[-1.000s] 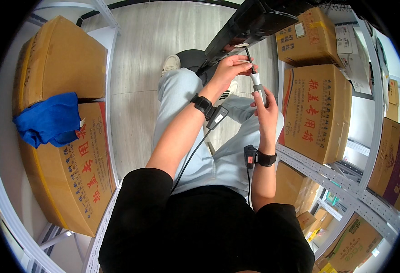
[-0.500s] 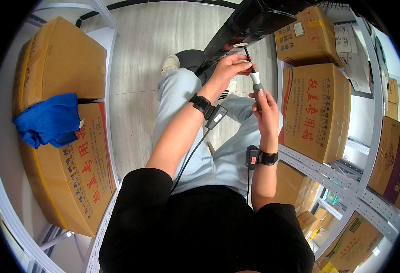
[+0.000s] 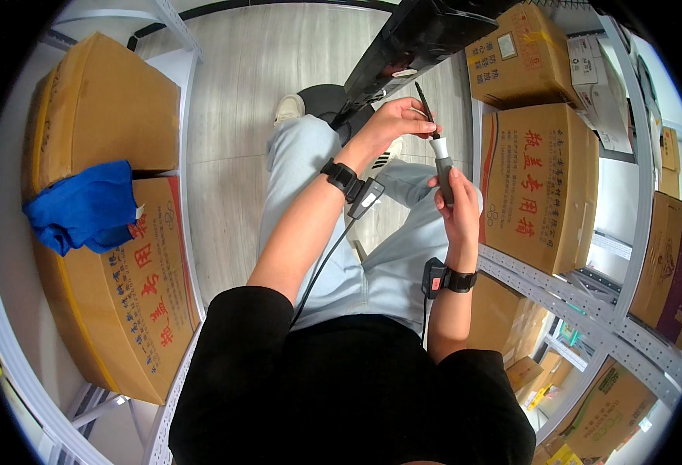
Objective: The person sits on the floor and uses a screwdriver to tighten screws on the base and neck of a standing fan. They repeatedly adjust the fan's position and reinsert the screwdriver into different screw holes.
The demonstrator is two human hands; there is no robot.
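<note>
My right hand point(image 3: 459, 208) is wrapped round the grey-and-white handle of a screwdriver point(image 3: 443, 164). Its thin black shaft points up and slightly left, with the tip standing just right of a glossy black upright piece of equipment point(image 3: 422, 39). My left hand point(image 3: 391, 126) has its fingertips pinched at the lower shaft, close to the white collar. On the equipment's face, left of the tip, is a small pale oval part point(image 3: 405, 73); a gap shows between tip and oval. What the equipment is cannot be made out.
Shelving with large cardboard boxes flanks me: a box point(image 3: 116, 101) with a blue cloth point(image 3: 81, 205) hanging over it at left, and a printed box point(image 3: 539, 190) at right. The equipment's dark round base point(image 3: 324, 102) stands on the floor by my shoe point(image 3: 288, 108).
The screwdriver's tip has come away from the pale oval part and shifted right. My right hand has moved slightly down and right, while my left hand has stayed at the shaft.
</note>
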